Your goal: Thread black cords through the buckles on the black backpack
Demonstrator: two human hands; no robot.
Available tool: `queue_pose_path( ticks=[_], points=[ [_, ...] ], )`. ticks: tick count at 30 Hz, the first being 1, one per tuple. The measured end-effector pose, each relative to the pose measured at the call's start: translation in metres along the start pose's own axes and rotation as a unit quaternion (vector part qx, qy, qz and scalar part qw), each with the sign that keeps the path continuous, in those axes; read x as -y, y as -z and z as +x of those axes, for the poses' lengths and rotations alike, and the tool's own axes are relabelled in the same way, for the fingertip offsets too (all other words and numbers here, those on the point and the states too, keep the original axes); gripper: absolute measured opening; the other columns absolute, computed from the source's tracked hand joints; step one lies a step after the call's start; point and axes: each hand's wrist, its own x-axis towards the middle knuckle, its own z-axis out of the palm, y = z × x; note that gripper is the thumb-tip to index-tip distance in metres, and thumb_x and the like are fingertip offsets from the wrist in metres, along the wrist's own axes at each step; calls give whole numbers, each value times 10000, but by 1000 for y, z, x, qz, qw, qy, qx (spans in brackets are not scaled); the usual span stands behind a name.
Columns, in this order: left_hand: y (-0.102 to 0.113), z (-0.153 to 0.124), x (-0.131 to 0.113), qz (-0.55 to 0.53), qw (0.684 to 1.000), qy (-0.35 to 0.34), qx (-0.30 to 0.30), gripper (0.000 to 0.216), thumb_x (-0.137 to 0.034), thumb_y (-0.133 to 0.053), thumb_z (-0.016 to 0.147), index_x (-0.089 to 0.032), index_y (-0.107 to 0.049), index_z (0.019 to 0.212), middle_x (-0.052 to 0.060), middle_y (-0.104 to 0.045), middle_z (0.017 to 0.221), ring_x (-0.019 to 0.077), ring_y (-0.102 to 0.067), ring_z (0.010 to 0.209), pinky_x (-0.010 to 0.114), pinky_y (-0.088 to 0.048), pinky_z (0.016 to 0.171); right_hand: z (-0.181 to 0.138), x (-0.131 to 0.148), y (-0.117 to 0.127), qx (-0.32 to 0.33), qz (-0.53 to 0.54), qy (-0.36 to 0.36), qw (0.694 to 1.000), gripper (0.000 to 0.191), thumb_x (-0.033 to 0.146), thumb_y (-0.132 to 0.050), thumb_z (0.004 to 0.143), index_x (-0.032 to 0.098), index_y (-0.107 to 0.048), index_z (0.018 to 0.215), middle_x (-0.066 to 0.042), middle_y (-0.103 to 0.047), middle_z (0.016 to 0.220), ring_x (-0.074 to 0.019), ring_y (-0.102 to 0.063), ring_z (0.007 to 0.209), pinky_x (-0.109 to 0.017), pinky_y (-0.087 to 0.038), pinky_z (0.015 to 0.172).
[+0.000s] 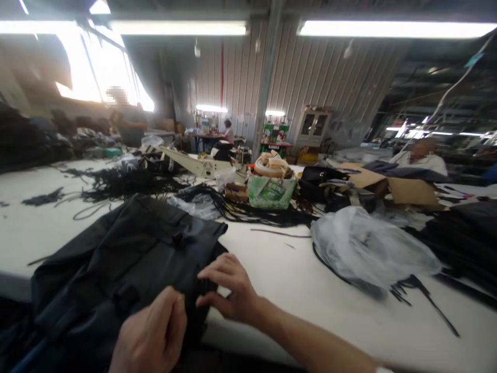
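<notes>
A large black fabric piece that looks like a bag (128, 243), with dark buckle-like fittings on its face, lies on the near left of the white table and hangs over the front edge. My left hand (149, 331) is closed in a fist above its lower part; whatever the fingers hold, if anything, is hidden. At the bag's right edge, my right hand (231, 287) has its thumb and fingers curled around a dark bit of the edge. What that dark bit is, a strap or a seam, is too blurred to tell.
The white table (267, 269) bears a clear plastic bag (365, 248), black straps (248, 211), a green container (272, 191) with rolled tape, and cardboard (413, 191). Dark fabric (462, 243) is piled at right. People (423, 158) sit or stand farther off.
</notes>
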Motion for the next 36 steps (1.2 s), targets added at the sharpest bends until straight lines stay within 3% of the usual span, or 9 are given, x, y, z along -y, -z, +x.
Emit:
queue_pose_path(
  ticks=[2,9,15,17,20,22,25,29,36],
  points=[
    [11,7,1,56,997,-45,15,245,-153,-555,1070,-263,-495,859,-89,-460,647,86,-513,461,261,-360,483,2,2,-2,2,22,-19,1000,357,533,-807,1020,252,-770,1238,-65,-853,1056,-235,-787,1009,-418,-545,961],
    [37,44,-12,107,992,-55,47,248,-152,-486,1101,-264,-438,884,-94,-448,666,75,-494,459,241,-352,505,3,2,-14,-26,55,-97,993,348,518,-875,965,236,-823,1162,-83,-868,1103,-233,-814,1016,-384,-590,975],
    [64,104,-5,181,979,-69,69,305,-242,-478,1107,-272,-400,814,-82,-403,621,115,-445,461,288,-309,515,50,-1,-25,-48,122,-155,979,289,483,-887,951,215,-841,1048,-69,-858,1065,-213,-812,987,-325,-636,942],
    [81,127,1,250,963,-82,50,318,-302,-471,1105,-266,-406,797,-69,-382,618,136,-388,485,299,-258,536,66,-3,-27,-32,159,-158,974,396,476,-915,919,218,-825,1205,-60,-852,1111,-207,-810,1012,-328,-644,984],
    [102,151,11,334,932,-128,62,340,-373,-391,1112,-260,-408,792,-49,-351,634,166,-307,515,315,-172,573,83,-2,-29,26,209,-154,965,790,518,-965,844,235,-676,1523,-76,-815,1307,-214,-805,1096,-367,-637,1079],
    [112,156,19,363,915,-151,89,339,-383,-351,1117,-255,-444,817,-36,-405,657,178,-341,539,319,-169,590,91,1,-32,65,240,-154,956,822,528,-938,875,242,-630,1582,-82,-795,1360,-216,-803,1117,-374,-642,1081],
    [124,157,26,389,901,-143,127,366,-399,-329,1130,-244,-513,855,-26,-477,685,186,-402,571,329,-193,607,102,11,-41,81,252,-147,953,651,502,-883,944,227,-708,1507,-59,-830,1240,-210,-800,1071,-355,-650,1038],
    [138,157,18,403,888,-137,172,371,-377,-351,1145,-215,-593,915,2,-563,743,192,-422,600,364,-184,639,112,29,-55,19,200,-122,972,450,451,-874,961,199,-819,1330,-47,-851,1085,-201,-785,939,-320,-656,929],
    [138,145,12,405,883,-124,200,347,-312,-360,1131,-205,-650,973,50,-632,771,238,-534,590,412,-258,594,99,44,-74,-37,51,-87,994,352,398,-760,1048,193,-783,1333,-91,-852,1129,-231,-814,971,-333,-657,947]
  ],
)
